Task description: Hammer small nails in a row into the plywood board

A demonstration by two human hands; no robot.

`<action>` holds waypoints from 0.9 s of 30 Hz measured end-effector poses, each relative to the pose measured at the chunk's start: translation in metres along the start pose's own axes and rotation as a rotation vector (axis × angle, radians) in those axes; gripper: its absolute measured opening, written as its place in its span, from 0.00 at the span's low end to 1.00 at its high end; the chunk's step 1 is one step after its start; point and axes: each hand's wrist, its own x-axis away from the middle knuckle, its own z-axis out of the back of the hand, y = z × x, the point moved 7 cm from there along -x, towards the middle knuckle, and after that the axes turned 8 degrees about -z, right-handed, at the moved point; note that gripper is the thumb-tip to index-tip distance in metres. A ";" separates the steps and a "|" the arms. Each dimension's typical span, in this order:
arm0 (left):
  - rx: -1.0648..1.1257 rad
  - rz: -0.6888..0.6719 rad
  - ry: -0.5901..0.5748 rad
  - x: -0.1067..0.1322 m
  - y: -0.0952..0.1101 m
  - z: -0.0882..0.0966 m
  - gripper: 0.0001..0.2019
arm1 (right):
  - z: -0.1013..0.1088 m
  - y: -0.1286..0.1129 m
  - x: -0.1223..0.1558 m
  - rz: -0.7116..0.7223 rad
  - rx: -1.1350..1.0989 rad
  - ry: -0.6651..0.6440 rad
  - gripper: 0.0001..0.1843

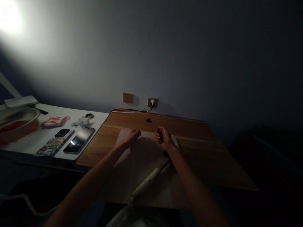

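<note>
My left hand [133, 136] is over the far left part of a pale board [132, 164], its fingers curled together. Any object in them is too small or dark to make out. To its right, my right hand [163, 137] is turned palm inward with fingers curled in. Its palm lies in shadow, so I cannot tell what it holds. The hands are apart. A tool with a long pale handle [145, 184], perhaps a knife, lies slantwise on the board, its far end near my right wrist. A small dark object [166, 154] is beside that wrist.
The board rests on a wooden table [201, 151]. A white table [99, 118] adjoins on the left, bearing a smartphone [79, 140], a patterned phone case [55, 143], crumpled plastic [83, 122], a red-and-white packet [56, 121] and a large bowl [35, 115]. A cable [132, 112] runs to a wall socket [152, 102].
</note>
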 end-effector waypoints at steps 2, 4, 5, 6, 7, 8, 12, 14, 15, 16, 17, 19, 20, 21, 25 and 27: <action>-0.362 -0.150 -0.020 0.002 0.009 -0.003 0.04 | -0.001 0.003 0.002 -0.019 -0.074 -0.014 0.22; -0.621 -0.254 -0.066 0.004 0.015 -0.010 0.05 | -0.001 0.006 0.005 -0.034 -0.113 -0.018 0.24; -0.706 -0.283 -0.092 0.005 0.016 -0.014 0.06 | -0.002 0.007 0.006 -0.037 -0.125 -0.019 0.26; -0.767 -0.301 -0.120 0.006 0.017 -0.018 0.07 | -0.001 0.008 0.008 -0.037 -0.131 -0.018 0.27; -0.813 -0.313 -0.147 0.008 0.017 -0.022 0.08 | -0.001 0.007 0.009 -0.035 -0.131 -0.017 0.28; -0.849 -0.330 -0.167 0.009 0.018 -0.024 0.08 | 0.000 0.007 0.011 -0.032 -0.125 -0.013 0.28; -0.948 -0.389 -0.229 0.012 0.024 -0.034 0.06 | 0.003 0.004 0.017 -0.016 -0.025 0.010 0.27; -0.954 -0.382 -0.217 0.011 0.027 -0.037 0.04 | 0.003 0.004 0.017 -0.001 0.070 0.027 0.24; -0.926 -0.372 -0.189 0.010 0.028 -0.037 0.04 | 0.003 0.003 0.017 0.010 0.127 0.039 0.22; -0.868 -0.360 -0.150 0.009 0.030 -0.037 0.03 | 0.003 0.002 0.017 0.026 0.190 0.055 0.21; -0.771 -0.338 -0.099 0.007 0.032 -0.036 0.03 | 0.003 -0.001 0.017 0.049 0.257 0.074 0.21; -0.424 -0.212 -0.012 0.003 0.028 -0.034 0.06 | 0.001 -0.008 0.018 0.109 0.397 0.118 0.20; -0.231 -0.125 0.010 0.003 0.023 -0.035 0.08 | -0.001 -0.013 0.019 0.142 0.467 0.139 0.20; -0.071 -0.041 0.016 0.004 0.017 -0.038 0.10 | -0.004 -0.018 0.022 0.173 0.535 0.154 0.19; 0.418 0.181 -0.024 0.020 -0.001 -0.061 0.13 | -0.028 -0.036 0.032 0.259 0.769 0.114 0.17; 0.714 0.228 -0.027 0.031 -0.008 -0.073 0.11 | -0.044 -0.041 0.037 0.283 0.859 0.040 0.18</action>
